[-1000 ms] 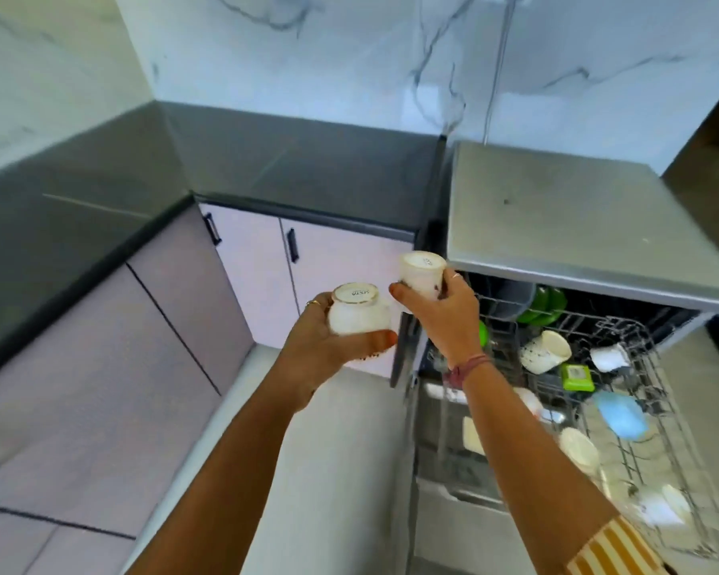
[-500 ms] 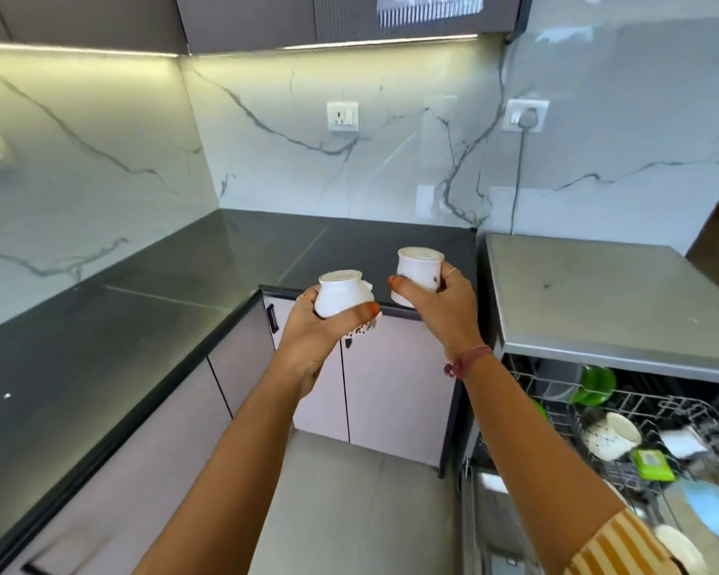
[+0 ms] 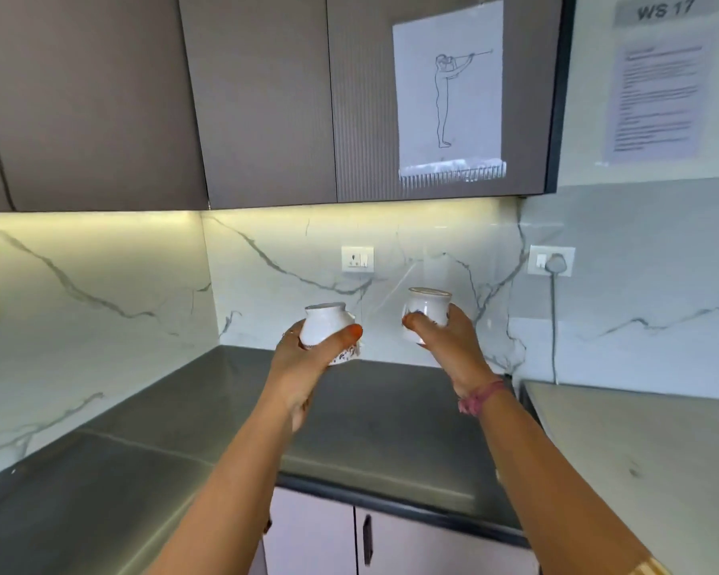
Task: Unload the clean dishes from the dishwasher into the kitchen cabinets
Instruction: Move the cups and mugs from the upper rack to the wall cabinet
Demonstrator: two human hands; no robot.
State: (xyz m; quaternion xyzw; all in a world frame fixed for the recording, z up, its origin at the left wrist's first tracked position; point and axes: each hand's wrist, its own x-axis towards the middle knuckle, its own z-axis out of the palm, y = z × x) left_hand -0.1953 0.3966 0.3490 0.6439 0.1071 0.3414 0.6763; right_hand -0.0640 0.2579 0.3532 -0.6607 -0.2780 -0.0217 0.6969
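My left hand (image 3: 308, 363) grips a small white cup (image 3: 322, 325) turned bottom-up, thumb across its front. My right hand (image 3: 447, 346) holds a second white cup (image 3: 426, 309), also upside down, a little higher and to the right. Both cups are raised over the dark counter (image 3: 370, 417), in front of the marble backsplash. The brown upper cabinets (image 3: 266, 97) hang above with their doors closed. The dishwasher's grey top (image 3: 640, 450) lies at the right; its racks are out of view.
A line drawing on paper (image 3: 447, 89) is taped to the right upper cabinet door. Two wall sockets (image 3: 357, 258) (image 3: 552, 261) sit on the backsplash, one with a cable plugged in. Closed lower cabinet doors (image 3: 391, 541) are below the counter.
Both hands have risen with the cups from beside the dishwasher to above the counter. The view has tilted up, so the upper cabinets now show and the racks have dropped from sight.
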